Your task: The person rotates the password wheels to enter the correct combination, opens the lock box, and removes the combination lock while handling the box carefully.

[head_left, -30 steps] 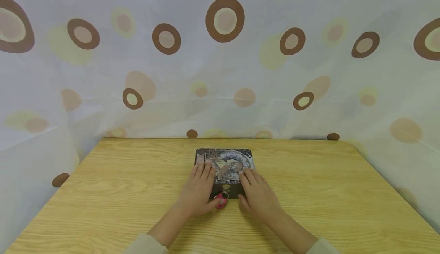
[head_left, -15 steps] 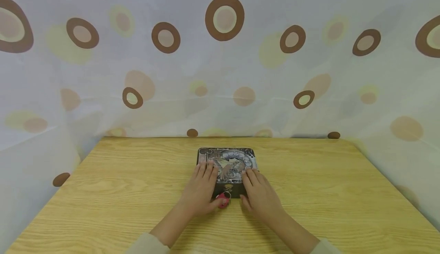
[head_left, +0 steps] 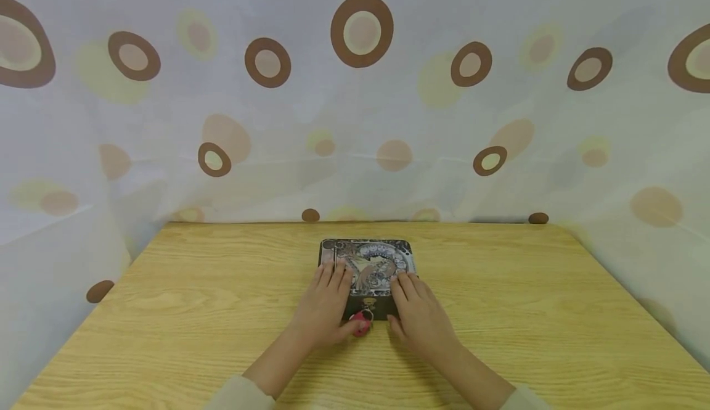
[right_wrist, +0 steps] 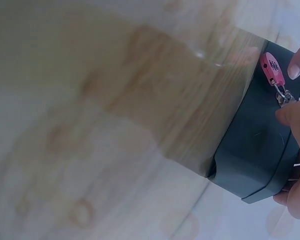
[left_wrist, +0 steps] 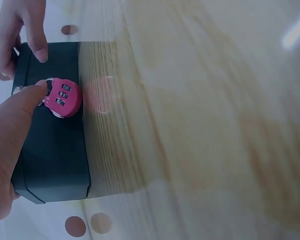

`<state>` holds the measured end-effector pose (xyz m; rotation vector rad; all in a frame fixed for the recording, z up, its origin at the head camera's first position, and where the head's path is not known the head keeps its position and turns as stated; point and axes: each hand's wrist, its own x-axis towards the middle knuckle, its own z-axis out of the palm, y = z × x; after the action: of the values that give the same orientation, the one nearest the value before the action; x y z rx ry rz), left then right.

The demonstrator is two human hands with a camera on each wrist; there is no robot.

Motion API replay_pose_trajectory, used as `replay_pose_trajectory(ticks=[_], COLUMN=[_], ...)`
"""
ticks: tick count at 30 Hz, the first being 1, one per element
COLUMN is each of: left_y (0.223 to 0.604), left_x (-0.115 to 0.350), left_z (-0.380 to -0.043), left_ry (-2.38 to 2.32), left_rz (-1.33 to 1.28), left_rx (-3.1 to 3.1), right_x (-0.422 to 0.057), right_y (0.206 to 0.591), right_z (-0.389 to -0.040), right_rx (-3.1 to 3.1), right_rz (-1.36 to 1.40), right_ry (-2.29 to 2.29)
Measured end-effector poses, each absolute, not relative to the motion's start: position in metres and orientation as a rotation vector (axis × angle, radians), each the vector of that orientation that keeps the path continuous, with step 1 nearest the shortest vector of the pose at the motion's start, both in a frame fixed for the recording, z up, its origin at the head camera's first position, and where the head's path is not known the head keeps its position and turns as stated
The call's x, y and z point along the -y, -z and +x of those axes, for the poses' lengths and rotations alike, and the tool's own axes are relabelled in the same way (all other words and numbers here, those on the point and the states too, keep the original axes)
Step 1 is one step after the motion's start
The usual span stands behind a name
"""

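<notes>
A dark tin box [head_left: 377, 251] with a printed picture on its lid sits on the table. From its front clasp [head_left: 368, 301] hangs a pink combination padlock [left_wrist: 65, 97] with three number dials. My left hand [head_left: 324, 308] rests with its fingers straight on the left part of the lid, and its thumb is at the padlock's shackle. On the other side, my right hand [head_left: 424, 314] lays its fingers over the lid's right edge, while its thumb points down along the front face. The right wrist view shows the padlock [right_wrist: 273, 69] hanging against the dark front.
The wood-grain table [head_left: 222, 274] extends around the box on all sides. Behind it and at both sides hangs a pale cloth [head_left: 355, 108] with brown, peach and yellow spots.
The box has shifted slightly to the right along with both hands since a second ago. Over the last half second, box and hands have stayed almost still.
</notes>
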<state>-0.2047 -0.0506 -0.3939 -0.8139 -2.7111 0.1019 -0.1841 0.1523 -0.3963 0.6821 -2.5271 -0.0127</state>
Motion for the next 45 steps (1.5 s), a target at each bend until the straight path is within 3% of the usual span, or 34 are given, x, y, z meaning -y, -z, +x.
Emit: replay_pose_trajectory(ticks=[16, 45], left_y=[0.392, 0.393], left_x=[0.055, 0.067], left_z=[-0.195, -0.17], left_ry=[-0.128, 0.028], left_rz=[-0.816, -0.896], left_rx=[2.683, 2.355], right_x=[-0.153, -0.137], right_y=[0.393, 0.394], right_z=[-0.182, -0.143], right_rx=[2.613, 2.486], right_rz=[0.717, 0.8], right_ry=[-0.383, -0.477])
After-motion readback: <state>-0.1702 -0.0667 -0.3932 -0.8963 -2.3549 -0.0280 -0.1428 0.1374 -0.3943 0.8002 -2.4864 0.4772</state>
